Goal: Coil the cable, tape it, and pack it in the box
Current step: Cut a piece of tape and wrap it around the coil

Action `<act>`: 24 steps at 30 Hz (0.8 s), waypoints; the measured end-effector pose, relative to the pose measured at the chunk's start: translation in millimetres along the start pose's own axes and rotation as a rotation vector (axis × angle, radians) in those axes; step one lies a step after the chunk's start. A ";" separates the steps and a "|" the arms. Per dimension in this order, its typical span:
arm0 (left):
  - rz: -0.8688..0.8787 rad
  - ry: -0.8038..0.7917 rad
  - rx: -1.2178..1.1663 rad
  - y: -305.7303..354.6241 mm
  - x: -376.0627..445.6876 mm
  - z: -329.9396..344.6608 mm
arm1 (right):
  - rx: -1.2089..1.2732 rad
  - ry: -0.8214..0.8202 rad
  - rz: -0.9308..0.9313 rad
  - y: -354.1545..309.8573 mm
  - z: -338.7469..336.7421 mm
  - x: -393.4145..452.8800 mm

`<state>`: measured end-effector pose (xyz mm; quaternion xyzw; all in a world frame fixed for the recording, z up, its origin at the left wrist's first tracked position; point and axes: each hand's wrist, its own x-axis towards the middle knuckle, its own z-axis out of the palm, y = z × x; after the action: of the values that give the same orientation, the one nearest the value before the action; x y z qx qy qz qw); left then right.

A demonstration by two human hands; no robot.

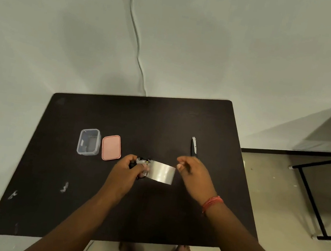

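Gripping the coiled cable [142, 163] over the dark bench [53, 205], the left hand [127, 170] is closed around it, while the right hand [193, 173] pinches a strip of clear tape [162, 172] stretched between them. Farther left sit the open box [89, 141] and pink lid [111, 147]; scissors [194, 146] lie beyond.

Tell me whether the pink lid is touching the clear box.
Apart. The head view shows a thin strip of dark table running between the pink lid and the clear box beside it.
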<state>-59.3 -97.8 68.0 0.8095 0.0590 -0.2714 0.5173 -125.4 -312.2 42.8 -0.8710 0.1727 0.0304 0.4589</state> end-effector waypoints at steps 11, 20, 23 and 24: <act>0.016 0.043 0.183 -1.7 -6.4 5.5 | -0.662 0.018 0.289 92.9 37.8 -7.3; -0.056 0.047 -0.056 -3.5 -10.3 -6.2 | -0.602 -0.042 0.459 82.6 36.4 19.2; -0.061 0.016 -0.133 -4.3 -8.7 -11.2 | -0.573 -0.079 0.499 78.9 30.3 25.8; -0.059 0.008 -0.159 -3.9 -8.6 -11.5 | -0.551 -0.095 0.520 79.1 28.3 26.3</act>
<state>-63.7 -84.4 72.8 0.7650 0.1061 -0.2776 0.5713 -123.8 -337.5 -41.6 -0.8864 0.3519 0.2313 0.1920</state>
